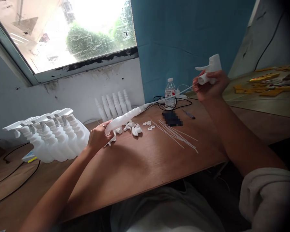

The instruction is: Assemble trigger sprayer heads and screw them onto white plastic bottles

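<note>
My left hand [98, 137] is closed round the base of a white spray bottle [124, 119] that lies tilted over the wooden table [135, 167], its neck pointing right. My right hand [209, 87] is raised above the table's right side and grips a white trigger sprayer head [210, 69]. A thin white dip tube [169, 96] runs from that head down to the bottle's mouth. Small white sprayer parts [132, 129] and white washers [148, 124] lie just right of my left hand.
A row of finished spray bottles [53, 135] lies at the left. Empty bottles [113, 104] stand by the wall. Loose dip tubes [176, 133], a dark phone [172, 118], a pen [188, 113], a water bottle [169, 93] and black cables sit mid-table. Yellow pieces [265, 87] cover the right surface.
</note>
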A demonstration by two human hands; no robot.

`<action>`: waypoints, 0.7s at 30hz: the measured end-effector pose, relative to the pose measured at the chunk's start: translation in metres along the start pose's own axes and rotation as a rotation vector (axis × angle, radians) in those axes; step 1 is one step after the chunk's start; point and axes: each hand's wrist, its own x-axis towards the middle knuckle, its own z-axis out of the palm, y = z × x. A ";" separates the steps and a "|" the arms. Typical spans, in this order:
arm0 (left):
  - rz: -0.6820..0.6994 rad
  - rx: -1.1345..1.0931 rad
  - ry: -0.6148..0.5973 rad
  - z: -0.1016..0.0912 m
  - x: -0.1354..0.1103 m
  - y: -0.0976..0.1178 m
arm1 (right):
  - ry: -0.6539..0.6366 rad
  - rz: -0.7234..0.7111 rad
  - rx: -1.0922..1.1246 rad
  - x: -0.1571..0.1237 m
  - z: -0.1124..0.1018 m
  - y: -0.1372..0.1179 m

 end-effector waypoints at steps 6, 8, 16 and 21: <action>0.055 -0.041 0.025 0.006 -0.009 0.000 | -0.089 -0.001 -0.062 -0.003 0.001 0.007; 0.063 -0.070 0.028 0.007 -0.012 0.002 | -0.128 0.002 -0.115 -0.008 0.004 0.012; 0.124 -0.346 0.003 0.009 -0.028 0.024 | -0.561 0.078 -0.216 -0.045 0.038 0.016; 0.098 -0.540 -0.120 0.007 -0.032 0.033 | -0.654 0.087 -0.240 -0.062 0.057 0.015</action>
